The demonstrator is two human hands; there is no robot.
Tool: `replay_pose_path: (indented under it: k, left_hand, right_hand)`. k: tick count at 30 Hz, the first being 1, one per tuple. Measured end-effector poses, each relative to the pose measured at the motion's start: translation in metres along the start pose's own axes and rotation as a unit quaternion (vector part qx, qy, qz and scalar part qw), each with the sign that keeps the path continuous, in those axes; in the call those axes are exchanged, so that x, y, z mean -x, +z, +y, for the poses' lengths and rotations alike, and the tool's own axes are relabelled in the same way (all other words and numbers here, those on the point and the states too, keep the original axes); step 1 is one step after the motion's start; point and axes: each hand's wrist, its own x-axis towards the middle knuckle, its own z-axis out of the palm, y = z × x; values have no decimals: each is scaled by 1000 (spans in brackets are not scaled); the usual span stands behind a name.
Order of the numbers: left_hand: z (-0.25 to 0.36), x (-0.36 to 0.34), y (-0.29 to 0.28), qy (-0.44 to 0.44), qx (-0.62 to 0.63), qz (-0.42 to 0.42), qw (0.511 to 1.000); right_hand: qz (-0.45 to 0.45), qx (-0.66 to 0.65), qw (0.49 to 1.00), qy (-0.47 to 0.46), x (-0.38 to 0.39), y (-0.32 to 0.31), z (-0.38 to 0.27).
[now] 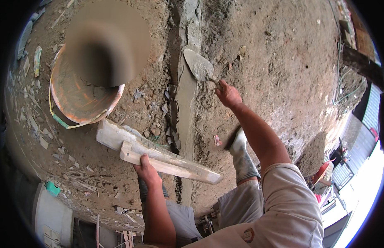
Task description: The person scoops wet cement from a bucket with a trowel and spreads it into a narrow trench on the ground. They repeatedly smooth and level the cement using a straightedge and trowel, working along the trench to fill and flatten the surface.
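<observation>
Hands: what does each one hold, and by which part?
The left hand grips a wooden float by the handle on its upper side. The right hand holds a trowel by its handle, blade over the wet mortar strip.

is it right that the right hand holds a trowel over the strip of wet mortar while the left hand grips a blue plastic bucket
Not quite. In the head view the left hand grips a long wooden board, not a bucket. The right hand does hold the trowel over the mortar strip.

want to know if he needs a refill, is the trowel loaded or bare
Loaded, thinly. The trowel in the right hand has grey mortar smeared across its blade, held over the wet mortar strip. How thick the layer is, cannot tell.
</observation>
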Motion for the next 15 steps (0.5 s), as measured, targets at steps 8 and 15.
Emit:
replay_pose_path:
  k: [8,15]
  left_hand:
    - [-5,0,0,2,-11,11,1000]
    - [-3,3,2,7,-9,3,1000]
  right_hand:
    - [51,96,993,-40,-34,-44,14]
    - [99,-14,995,-1,-128,-137,-36]
